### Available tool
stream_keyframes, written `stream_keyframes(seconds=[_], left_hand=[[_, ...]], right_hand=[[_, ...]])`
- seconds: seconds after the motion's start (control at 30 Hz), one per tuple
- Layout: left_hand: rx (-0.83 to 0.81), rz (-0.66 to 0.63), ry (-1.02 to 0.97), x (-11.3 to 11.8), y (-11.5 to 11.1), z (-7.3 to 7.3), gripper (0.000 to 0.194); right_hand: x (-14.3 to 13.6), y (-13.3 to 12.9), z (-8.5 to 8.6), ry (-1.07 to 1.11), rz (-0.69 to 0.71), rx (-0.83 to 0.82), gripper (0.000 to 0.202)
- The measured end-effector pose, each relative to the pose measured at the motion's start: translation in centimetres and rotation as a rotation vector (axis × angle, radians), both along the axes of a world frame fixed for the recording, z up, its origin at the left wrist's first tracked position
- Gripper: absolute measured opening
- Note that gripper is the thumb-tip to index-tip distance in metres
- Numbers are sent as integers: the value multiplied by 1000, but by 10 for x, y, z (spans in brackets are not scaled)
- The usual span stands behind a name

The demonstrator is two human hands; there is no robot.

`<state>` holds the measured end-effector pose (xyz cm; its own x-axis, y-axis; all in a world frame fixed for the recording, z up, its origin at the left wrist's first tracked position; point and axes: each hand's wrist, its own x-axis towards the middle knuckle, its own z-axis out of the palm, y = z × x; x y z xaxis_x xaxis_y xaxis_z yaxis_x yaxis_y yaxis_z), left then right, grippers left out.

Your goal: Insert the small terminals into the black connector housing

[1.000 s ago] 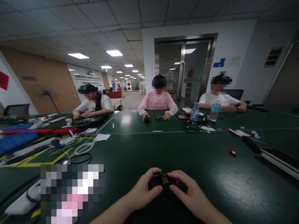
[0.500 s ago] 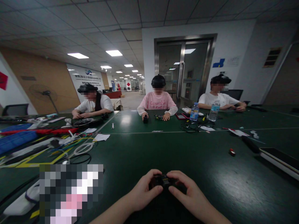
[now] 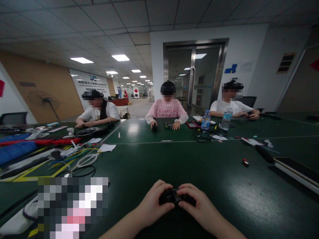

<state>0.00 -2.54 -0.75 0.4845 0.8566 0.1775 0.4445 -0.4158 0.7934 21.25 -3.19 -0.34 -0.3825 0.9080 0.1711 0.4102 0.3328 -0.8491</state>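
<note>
Both hands meet low in the middle of the view, around a small glossy black object with dark rounded ends. My left hand is closed on its left end, thumb below and fingers over the top. On the other end, my right hand grips in the same way, its fingertips near the object's middle. Fingers cover much of the object, so I cannot make out its exact kind. It is close over the dark green table; whether it touches the surface is unclear.
Left are tangled cables, a blue bin and a white power strip. Right lie a small red-and-silver item and a phone-like slab. Bottles stand farther back. Three people wearing headsets sit opposite.
The view has shifted slightly. My fingers have moved a little on the black object, and more of its dark ends shows between them. Both hands keep hold of it.
</note>
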Motion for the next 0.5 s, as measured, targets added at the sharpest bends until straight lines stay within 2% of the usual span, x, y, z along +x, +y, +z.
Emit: stream_keyframes(seconds=[0.13, 0.23, 0.33, 0.5], left_hand=[[34, 83, 107, 1, 3, -7, 49], [68, 122, 159, 2, 4, -10, 44], [77, 120, 173, 3, 2, -7, 41], [59, 120, 170, 4, 0, -2, 48]], right_hand=[[-1, 3, -3, -67, -35, 15, 19], [-2, 4, -5, -124, -71, 29, 20], [-4, 4, -6, -151, -81, 35, 20], [-3, 3, -8, -143, -87, 44, 24]])
